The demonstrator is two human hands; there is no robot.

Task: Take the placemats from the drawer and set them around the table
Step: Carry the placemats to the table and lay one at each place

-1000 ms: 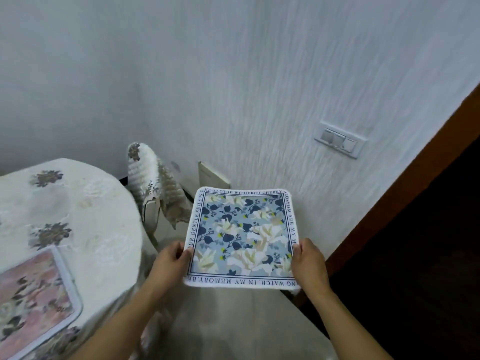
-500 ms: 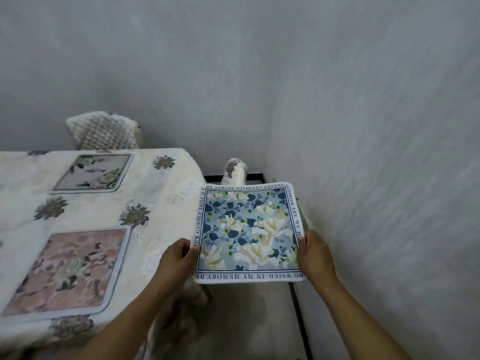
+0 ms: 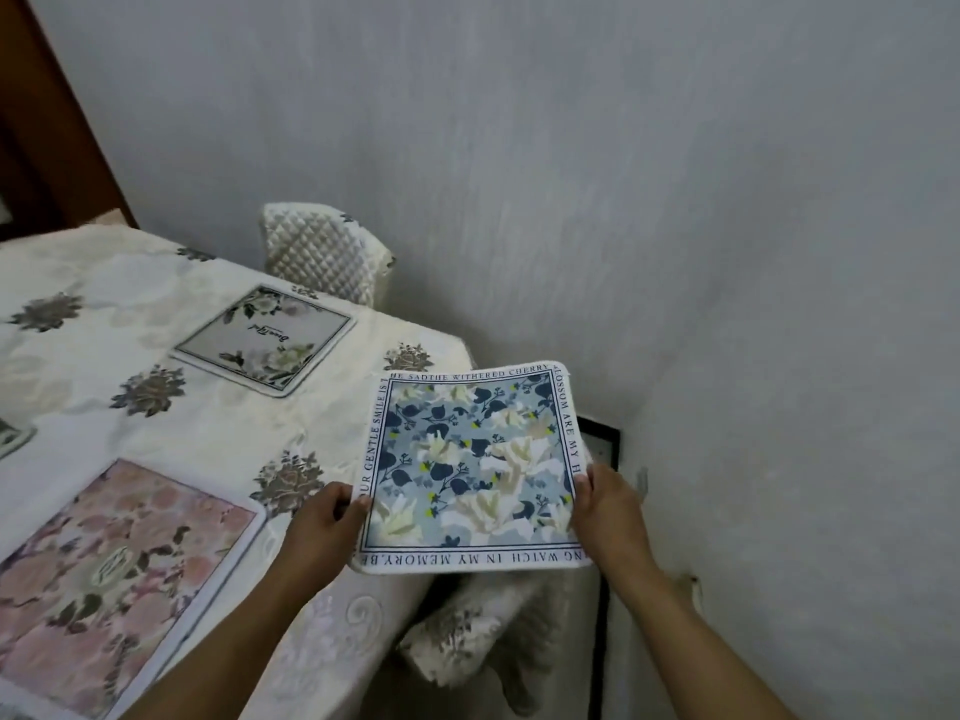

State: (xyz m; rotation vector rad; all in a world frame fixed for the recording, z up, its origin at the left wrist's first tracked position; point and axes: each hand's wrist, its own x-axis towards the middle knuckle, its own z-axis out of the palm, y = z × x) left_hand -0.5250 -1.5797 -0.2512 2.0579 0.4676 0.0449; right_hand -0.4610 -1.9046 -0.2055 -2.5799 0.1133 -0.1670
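I see the left hand (image 3: pixel 324 522) and right hand (image 3: pixel 605 506) pinching opposite edges of a square blue floral placemat (image 3: pixel 467 470). It hangs mid-frame over the corner of the cream floral-clothed table (image 3: pixel 218 439).

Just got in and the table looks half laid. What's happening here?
A person is setting out placemats. Both hands, the left hand and the right hand, hold a blue floral placemat by its side edges, above the table's near corner and not yet laid down. Two mats already lie on the cream tablecloth: a pink floral one near the person and a grey-white one farther off, by a quilted chair back. Another mat's corner shows at the left edge.
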